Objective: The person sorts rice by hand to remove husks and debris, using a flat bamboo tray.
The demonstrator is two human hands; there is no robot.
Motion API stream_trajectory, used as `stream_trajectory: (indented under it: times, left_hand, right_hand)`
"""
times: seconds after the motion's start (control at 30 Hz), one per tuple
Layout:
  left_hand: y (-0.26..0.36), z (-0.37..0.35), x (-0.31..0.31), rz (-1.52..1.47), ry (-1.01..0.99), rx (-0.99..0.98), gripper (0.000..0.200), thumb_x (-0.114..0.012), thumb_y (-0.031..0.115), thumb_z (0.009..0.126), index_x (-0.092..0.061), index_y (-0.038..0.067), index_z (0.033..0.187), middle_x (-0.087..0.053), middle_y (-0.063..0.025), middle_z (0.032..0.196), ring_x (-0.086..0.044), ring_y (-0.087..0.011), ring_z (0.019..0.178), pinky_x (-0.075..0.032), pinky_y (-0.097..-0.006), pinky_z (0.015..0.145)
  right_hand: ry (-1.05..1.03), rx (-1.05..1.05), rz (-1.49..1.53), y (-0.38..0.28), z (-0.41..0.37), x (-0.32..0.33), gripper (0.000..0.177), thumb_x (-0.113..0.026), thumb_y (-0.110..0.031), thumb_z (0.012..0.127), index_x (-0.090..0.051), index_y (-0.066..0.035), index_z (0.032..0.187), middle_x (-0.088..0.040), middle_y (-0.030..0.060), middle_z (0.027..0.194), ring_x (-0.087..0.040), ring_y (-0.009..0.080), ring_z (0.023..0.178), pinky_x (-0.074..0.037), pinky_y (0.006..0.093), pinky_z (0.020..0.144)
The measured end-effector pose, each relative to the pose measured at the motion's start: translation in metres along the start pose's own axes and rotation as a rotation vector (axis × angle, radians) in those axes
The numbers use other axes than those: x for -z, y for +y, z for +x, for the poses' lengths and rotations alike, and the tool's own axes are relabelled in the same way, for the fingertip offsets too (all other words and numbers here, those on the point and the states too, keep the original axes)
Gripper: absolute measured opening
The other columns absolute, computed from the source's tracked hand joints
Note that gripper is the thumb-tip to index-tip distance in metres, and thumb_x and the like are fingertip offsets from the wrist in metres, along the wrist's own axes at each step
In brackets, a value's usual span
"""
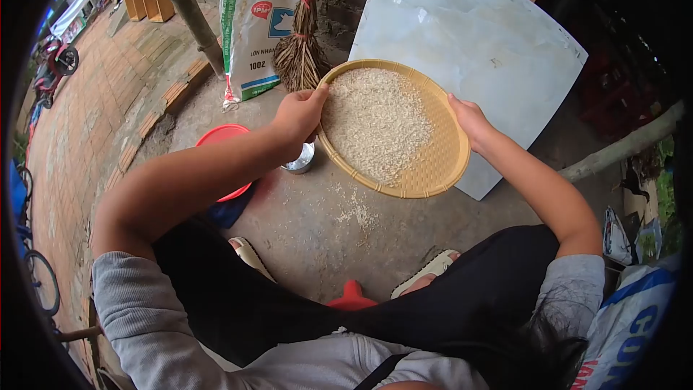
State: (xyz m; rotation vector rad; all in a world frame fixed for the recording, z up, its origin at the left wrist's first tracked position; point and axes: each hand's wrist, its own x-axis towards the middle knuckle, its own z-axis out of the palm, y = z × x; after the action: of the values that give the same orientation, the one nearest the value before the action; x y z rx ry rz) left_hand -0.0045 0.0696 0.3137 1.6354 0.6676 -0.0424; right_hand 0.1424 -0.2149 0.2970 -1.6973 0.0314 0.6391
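Note:
A round woven winnowing basket [447,152] is held up in front of me, tilted, with pale rice grains [375,123] heaped over its left and middle part. My left hand [299,114] grips the rim on the left, thumb on top and fingers underneath. On the opposite side, my right hand [471,124] is closed on the rim, its fingers partly hidden below. Scattered grains [354,211] lie on the concrete floor beneath the basket. Below my left hand stands a small metal container [301,162], partly covered by my wrist.
A red basin [224,132] sits behind my left forearm. A straw broom [303,58] leans against a printed feed sack [249,36]. A pale flat panel [491,36] lies behind the basket. Another sack [632,325] is at lower right, and a bamboo pole [189,11] stands at upper left.

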Motion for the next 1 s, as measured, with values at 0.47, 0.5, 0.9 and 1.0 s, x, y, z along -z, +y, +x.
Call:
stream_trajectory:
  times: [0.47, 0.5, 0.9, 1.0]
  left_hand:
    - [0.009, 0.033, 0.028, -0.215, -0.05, -0.038, 0.032, -0.053, 0.04, 0.093, -0.062, 0.01, 0.098, -0.057, 0.0006, 0.068, -0.05, -0.0095, 0.051, -0.04, -0.025, 0.046]
    - [0.007, 0.047, 0.047, -0.126, -0.109, -0.061, 0.033, -0.053, 0.039, 0.093, -0.063, 0.008, 0.1, -0.061, -0.0017, 0.073, -0.054, -0.0109, 0.053, -0.043, -0.0255, 0.048]
    - [-0.009, 0.05, 0.037, -0.192, -0.006, 0.024, 0.041, -0.053, 0.04, 0.093, -0.06, 0.004, 0.11, -0.062, -0.0063, 0.082, -0.06, -0.0163, 0.065, -0.051, -0.0309, 0.061]
    - [-0.003, 0.054, 0.058, -0.294, -0.047, 0.031, 0.037, -0.055, 0.037, 0.093, -0.061, 0.003, 0.106, -0.065, -0.0087, 0.088, -0.066, -0.0185, 0.072, -0.056, -0.034, 0.065]
  right_hand:
    - [0.052, 0.018, 0.071, 0.0, -0.007, -0.018, 0.039, -0.039, -0.036, 0.1, -0.053, 0.0, 0.107, -0.059, 0.0127, 0.105, -0.06, 0.0195, 0.08, -0.049, 0.0328, 0.065]
    - [0.027, 0.067, -0.026, -0.005, -0.019, -0.031, 0.038, -0.039, -0.036, 0.1, -0.053, -0.001, 0.107, -0.06, 0.0112, 0.102, -0.059, 0.0185, 0.079, -0.048, 0.0324, 0.065]
    - [-0.003, 0.083, -0.084, -0.028, -0.031, -0.03, 0.037, -0.036, -0.035, 0.1, -0.054, -0.003, 0.102, -0.062, 0.0115, 0.1, -0.065, 0.019, 0.08, -0.054, 0.0328, 0.075]
    - [-0.181, 0.041, -0.223, -0.026, -0.032, -0.034, 0.039, -0.036, -0.035, 0.1, -0.055, -0.002, 0.109, -0.062, 0.0119, 0.103, -0.064, 0.0199, 0.085, -0.053, 0.033, 0.075]
